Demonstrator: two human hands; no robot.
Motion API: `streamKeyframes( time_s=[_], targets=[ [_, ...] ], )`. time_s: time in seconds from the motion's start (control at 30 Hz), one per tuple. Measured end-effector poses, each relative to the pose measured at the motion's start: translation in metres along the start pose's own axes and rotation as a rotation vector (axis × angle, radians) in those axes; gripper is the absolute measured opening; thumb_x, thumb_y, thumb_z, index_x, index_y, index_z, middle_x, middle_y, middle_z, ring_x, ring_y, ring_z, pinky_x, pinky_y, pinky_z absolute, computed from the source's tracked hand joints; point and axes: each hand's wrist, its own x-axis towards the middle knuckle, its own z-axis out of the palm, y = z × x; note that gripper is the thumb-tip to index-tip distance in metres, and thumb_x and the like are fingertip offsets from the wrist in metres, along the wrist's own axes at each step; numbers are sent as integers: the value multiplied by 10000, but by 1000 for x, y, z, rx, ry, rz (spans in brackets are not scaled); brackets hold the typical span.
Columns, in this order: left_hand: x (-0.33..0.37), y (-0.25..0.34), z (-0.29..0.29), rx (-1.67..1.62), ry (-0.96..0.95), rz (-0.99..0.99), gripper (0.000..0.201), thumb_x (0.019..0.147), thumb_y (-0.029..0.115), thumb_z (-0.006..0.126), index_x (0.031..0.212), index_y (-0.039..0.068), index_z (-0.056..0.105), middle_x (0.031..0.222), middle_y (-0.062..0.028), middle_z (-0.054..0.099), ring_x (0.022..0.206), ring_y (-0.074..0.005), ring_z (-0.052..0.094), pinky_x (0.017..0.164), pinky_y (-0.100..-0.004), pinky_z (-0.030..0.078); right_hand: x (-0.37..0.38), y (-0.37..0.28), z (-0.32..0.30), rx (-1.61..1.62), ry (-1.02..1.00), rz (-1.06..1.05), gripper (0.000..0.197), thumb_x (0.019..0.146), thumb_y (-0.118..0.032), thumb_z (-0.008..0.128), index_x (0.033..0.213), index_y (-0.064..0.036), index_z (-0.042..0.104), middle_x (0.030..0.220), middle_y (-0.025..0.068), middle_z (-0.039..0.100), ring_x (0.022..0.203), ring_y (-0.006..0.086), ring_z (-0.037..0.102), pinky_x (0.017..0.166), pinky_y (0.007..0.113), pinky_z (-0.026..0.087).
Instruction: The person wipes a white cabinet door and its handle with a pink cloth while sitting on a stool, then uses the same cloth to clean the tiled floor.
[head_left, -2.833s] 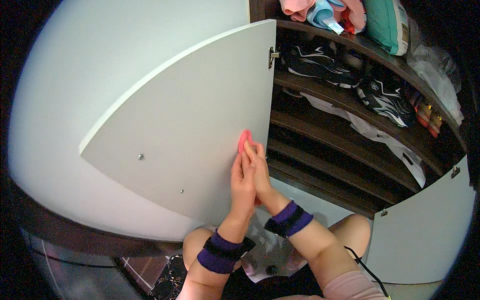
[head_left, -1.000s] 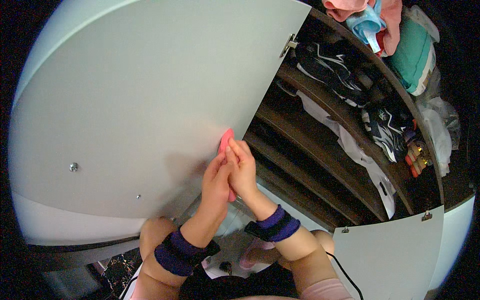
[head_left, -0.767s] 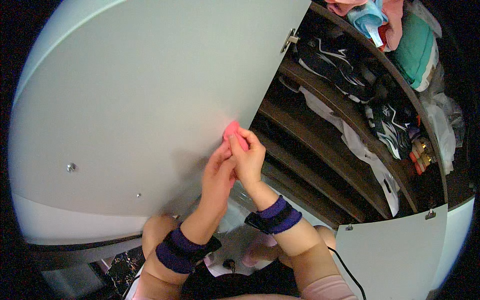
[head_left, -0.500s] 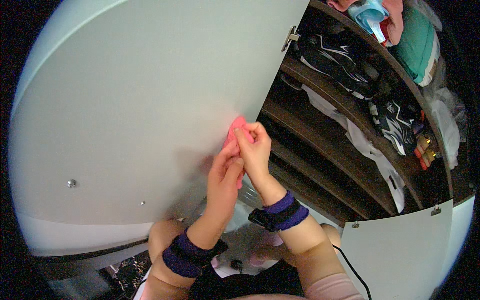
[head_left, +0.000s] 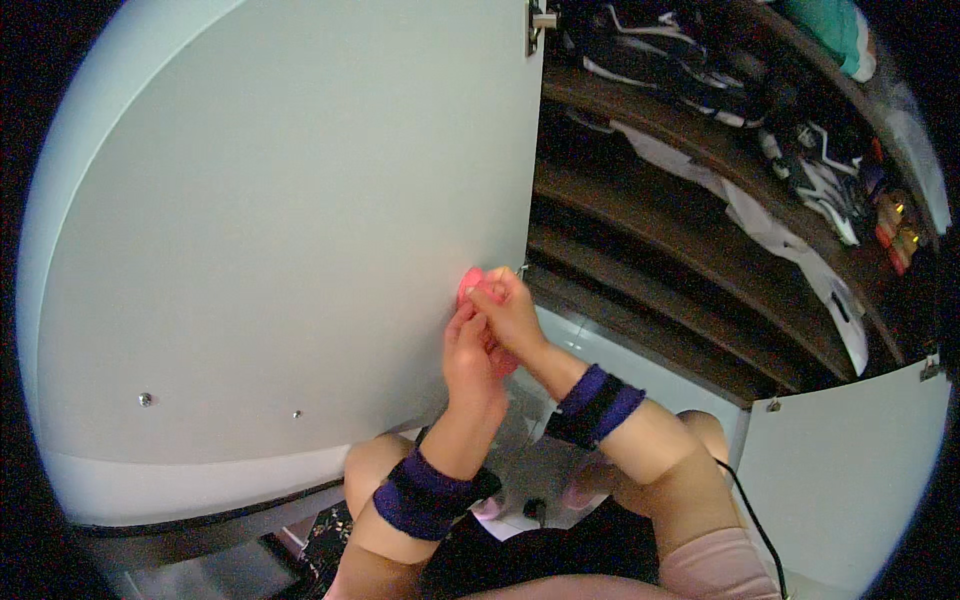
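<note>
A crumpled pink cloth (head_left: 470, 284) is bunched up between both hands, close to the free-hanging inner face of the pale cabinet door (head_left: 280, 200). My left hand (head_left: 472, 352) is closed round its lower part. My right hand (head_left: 512, 318), just above and to the right, pinches the upper part between thumb and fingers. Much of the cloth is hidden by the fingers. Whether it touches the door I cannot tell. Dark purple bands wrap both forearms.
On the right stands a dark shoe cabinet with curving shelves (head_left: 640, 230). It holds black-and-white sneakers (head_left: 815, 180), a strip of white plastic (head_left: 750, 215) and orange items (head_left: 897, 235). A second pale door (head_left: 850, 470) hangs at lower right. A metal hinge (head_left: 535, 25) joins the left door.
The view has shifted, so the shelves and the right door sit farther right. Both hands, still holding the cloth, appear slightly lower and nearer the left door's hinged edge.
</note>
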Motion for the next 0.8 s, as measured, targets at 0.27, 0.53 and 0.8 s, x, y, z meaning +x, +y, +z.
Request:
streamKeyframes(
  time_s=[0.27,0.53,0.8],
  targets=[
    [1,14,-17,-94,126,-72,302,890,195,475,1151,50,429,881,-32,537,739,-102,506,618,-251,409,-7,-5,29,-17,27,97,197,832,-80,599,970,-30,468,838,59,589,757,95,539,649,229,455],
    [-12,42,-25,58,169,-73,245,903,299,413,944,92,537,717,-11,498,609,-160,442,554,-302,380,-11,4,55,111,-43,84,210,825,-112,618,960,-33,478,822,43,585,731,91,530,652,234,444],
    [-29,71,-41,41,146,-90,239,910,261,403,940,69,543,789,-37,542,669,-164,474,582,-298,392,-21,4,91,77,-18,-33,195,820,-101,607,953,-41,477,824,44,582,721,92,529,621,235,445]
  ],
)
